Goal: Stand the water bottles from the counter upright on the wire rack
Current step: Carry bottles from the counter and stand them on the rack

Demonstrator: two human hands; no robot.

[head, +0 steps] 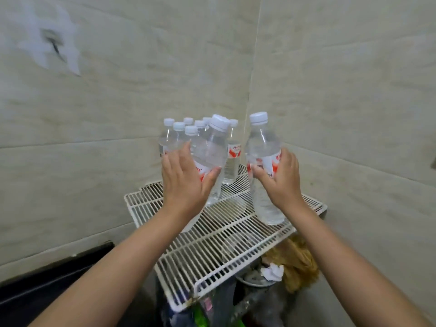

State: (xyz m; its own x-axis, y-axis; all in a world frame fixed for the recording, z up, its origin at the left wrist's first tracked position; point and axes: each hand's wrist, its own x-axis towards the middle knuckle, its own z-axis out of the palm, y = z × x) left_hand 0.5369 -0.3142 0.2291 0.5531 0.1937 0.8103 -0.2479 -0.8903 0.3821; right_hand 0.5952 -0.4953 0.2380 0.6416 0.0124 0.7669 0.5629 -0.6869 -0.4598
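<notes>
**Two bottles over the rack**

Your right hand (282,178) grips a bottle (264,166) above the rack (212,244); your left hand (186,182) grips a tilted one (212,156). Careless placement could topple the cluster (186,133) behind.

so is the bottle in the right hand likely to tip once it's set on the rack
Probably somewhat: the bottle in the right hand is tall and narrow, and the rack is spaced wires. It looks full, so likely heavy for its size.

rack (212,244) front free (bottles (188,131) crowd back)
</notes>
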